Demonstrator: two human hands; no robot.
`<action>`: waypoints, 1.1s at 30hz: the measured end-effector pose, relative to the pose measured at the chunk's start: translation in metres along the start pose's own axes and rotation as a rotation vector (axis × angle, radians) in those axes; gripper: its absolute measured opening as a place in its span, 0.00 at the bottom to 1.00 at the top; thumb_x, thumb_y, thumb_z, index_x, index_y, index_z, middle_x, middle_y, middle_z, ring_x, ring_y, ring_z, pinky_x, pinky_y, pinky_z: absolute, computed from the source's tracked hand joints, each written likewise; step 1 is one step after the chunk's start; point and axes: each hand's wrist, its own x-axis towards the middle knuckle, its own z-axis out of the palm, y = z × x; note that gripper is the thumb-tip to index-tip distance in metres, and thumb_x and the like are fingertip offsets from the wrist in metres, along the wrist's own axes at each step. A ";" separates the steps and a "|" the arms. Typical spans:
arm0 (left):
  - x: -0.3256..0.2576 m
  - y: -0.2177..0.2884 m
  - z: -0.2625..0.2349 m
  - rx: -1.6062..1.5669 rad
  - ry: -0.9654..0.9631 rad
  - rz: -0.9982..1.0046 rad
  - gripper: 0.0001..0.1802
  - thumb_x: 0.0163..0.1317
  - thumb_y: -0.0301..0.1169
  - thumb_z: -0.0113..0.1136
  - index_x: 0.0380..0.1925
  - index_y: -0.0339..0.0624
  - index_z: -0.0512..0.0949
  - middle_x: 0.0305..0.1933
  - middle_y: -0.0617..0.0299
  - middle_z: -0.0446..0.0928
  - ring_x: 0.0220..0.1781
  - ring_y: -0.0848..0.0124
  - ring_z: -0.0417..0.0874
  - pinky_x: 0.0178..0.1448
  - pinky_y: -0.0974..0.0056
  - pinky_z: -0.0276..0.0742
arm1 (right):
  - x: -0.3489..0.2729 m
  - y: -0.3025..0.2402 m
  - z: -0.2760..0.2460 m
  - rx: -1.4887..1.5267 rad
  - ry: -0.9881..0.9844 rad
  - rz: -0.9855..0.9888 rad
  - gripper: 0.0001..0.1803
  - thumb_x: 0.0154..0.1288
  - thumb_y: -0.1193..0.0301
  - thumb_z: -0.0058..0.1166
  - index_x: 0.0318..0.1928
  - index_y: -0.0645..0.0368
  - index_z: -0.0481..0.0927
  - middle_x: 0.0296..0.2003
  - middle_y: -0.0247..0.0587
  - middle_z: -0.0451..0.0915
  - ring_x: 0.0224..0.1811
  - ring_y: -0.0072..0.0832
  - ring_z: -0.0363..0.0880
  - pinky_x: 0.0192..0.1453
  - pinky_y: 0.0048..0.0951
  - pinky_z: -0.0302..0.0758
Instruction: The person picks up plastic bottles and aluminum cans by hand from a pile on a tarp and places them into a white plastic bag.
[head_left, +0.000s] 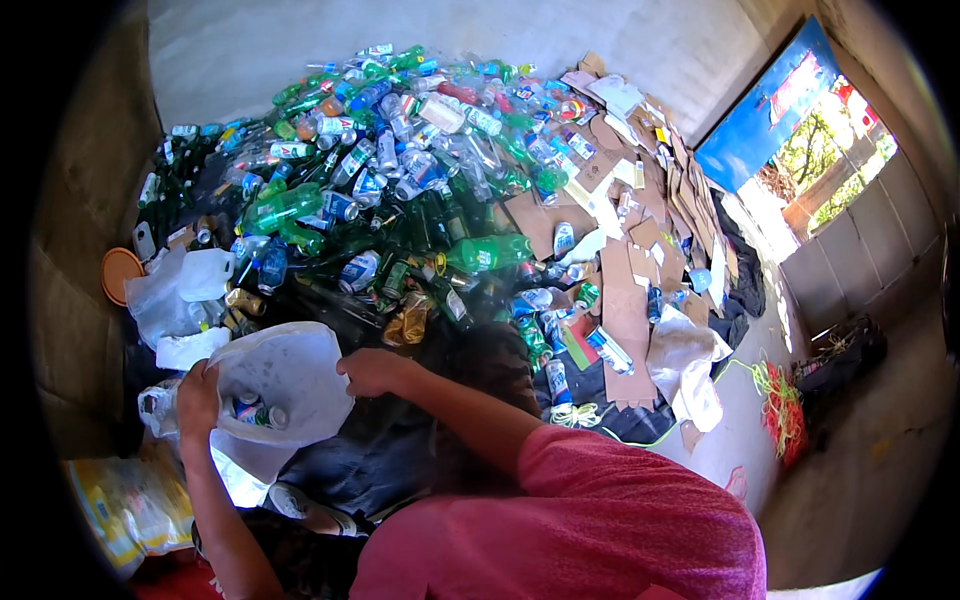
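Near labelled bottles [490, 253], left hand [198, 400] and right hand [372, 372] grip a white sack [300, 375] — printed cans [270, 416] inside.

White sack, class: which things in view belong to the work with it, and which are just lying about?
In the work, seemingly: white sack, cans inside it, left hand, right hand.
Apparently just lying about: orange disc, cardboard, red stringy bundle.

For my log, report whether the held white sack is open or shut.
Open: the left hand and right hand hold the white sack by its spread rim, and cans show inside.
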 end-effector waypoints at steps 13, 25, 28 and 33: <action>0.003 -0.002 0.003 -0.034 0.027 0.025 0.19 0.70 0.39 0.49 0.46 0.33 0.79 0.44 0.36 0.80 0.48 0.38 0.80 0.52 0.47 0.73 | -0.002 -0.005 -0.005 0.015 -0.094 0.095 0.20 0.49 0.66 0.61 0.44 0.61 0.81 0.42 0.52 0.83 0.47 0.51 0.82 0.48 0.49 0.79; 0.002 -0.011 0.006 -0.063 -0.046 -0.002 0.22 0.72 0.41 0.47 0.53 0.34 0.78 0.47 0.36 0.81 0.50 0.40 0.80 0.55 0.51 0.73 | 0.003 -0.018 -0.005 -0.058 -0.011 0.038 0.16 0.53 0.66 0.57 0.42 0.60 0.81 0.36 0.53 0.83 0.42 0.52 0.84 0.45 0.50 0.79; 0.003 -0.012 0.005 -0.073 -0.106 -0.029 0.23 0.73 0.42 0.47 0.55 0.35 0.77 0.47 0.37 0.81 0.50 0.43 0.82 0.56 0.52 0.73 | 0.003 -0.026 -0.016 -0.015 0.050 0.039 0.15 0.53 0.66 0.57 0.41 0.59 0.81 0.37 0.53 0.83 0.43 0.52 0.83 0.45 0.51 0.79; 0.013 -0.020 0.018 -0.106 -0.110 -0.037 0.24 0.74 0.42 0.47 0.56 0.33 0.77 0.48 0.42 0.82 0.48 0.54 0.83 0.56 0.57 0.74 | -0.016 -0.035 -0.058 0.116 0.379 0.004 0.16 0.55 0.67 0.58 0.44 0.59 0.82 0.40 0.52 0.84 0.44 0.52 0.83 0.45 0.51 0.79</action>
